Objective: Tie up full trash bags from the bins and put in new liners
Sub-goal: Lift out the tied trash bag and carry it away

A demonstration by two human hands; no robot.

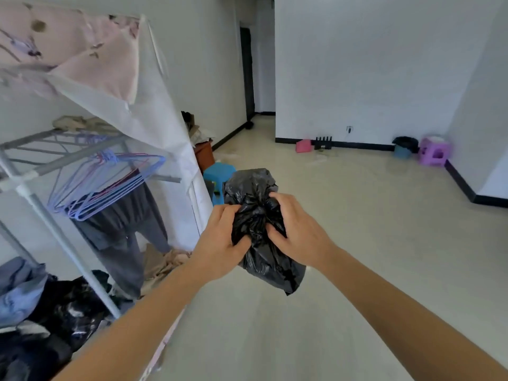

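Observation:
A crumpled black trash bag [258, 193] hangs in the air in front of me, held by both hands at mid-frame. My left hand [220, 240] grips its left side with the fingers dug into the plastic. My right hand [297, 229] clutches its right side. The bag's lower end [275, 268] dangles below my hands. Far across the room, a small blue bin [402, 151] with a black liner [405, 141] over its rim stands by the wall.
A fabric wardrobe rack [63, 171] with hangers, hung trousers and piled clothes fills the left. A blue stool [218, 174] stands just behind the bag. A purple stool [434, 152] is beside the bin, a pink box [303, 145] by the far wall. Pale floor stretches ahead.

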